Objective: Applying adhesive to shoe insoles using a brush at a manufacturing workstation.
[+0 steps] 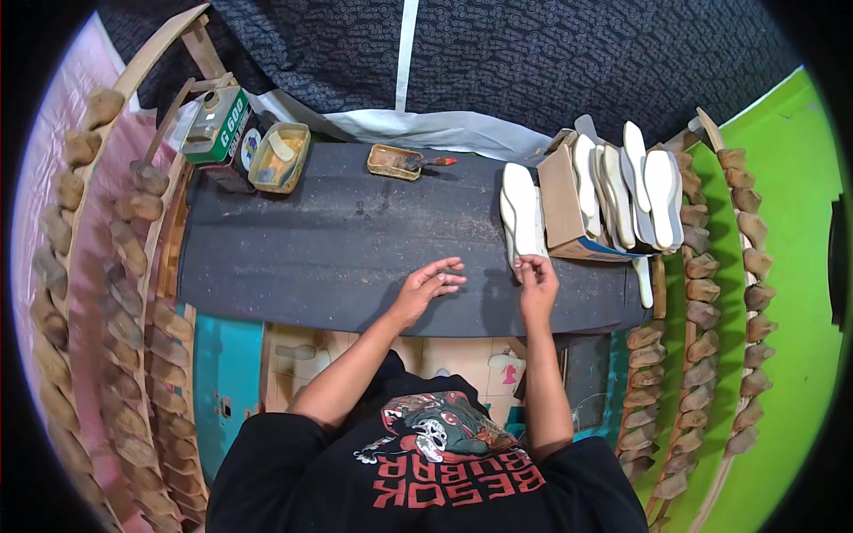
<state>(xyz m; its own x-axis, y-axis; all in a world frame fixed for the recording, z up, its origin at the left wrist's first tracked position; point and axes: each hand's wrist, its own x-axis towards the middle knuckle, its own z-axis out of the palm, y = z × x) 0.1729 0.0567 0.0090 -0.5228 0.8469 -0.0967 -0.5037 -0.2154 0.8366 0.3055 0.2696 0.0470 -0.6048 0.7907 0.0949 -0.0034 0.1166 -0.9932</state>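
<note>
A small stack of white shoe insoles [522,206] lies on the dark cloth-covered table, right of its middle. My right hand [538,286] is at the near, narrow end of that stack, its fingertips pinched on the top insole. Over the table's front part hovers my left hand [428,289], fingers apart and nothing in them. Just right of the stack stands a cardboard box [558,200], packed with several upright insoles [659,197] in white and grey. One more white insole [642,282] sticks out below the box at the table's right edge.
At the table's back left are a green metal can [218,133] and a yellowish tub [281,160] with a spreader. A shallow tray [394,163] with a red-tipped brush [430,163] sits at the back middle. Racks of wooden shoe lasts [124,284] flank both sides.
</note>
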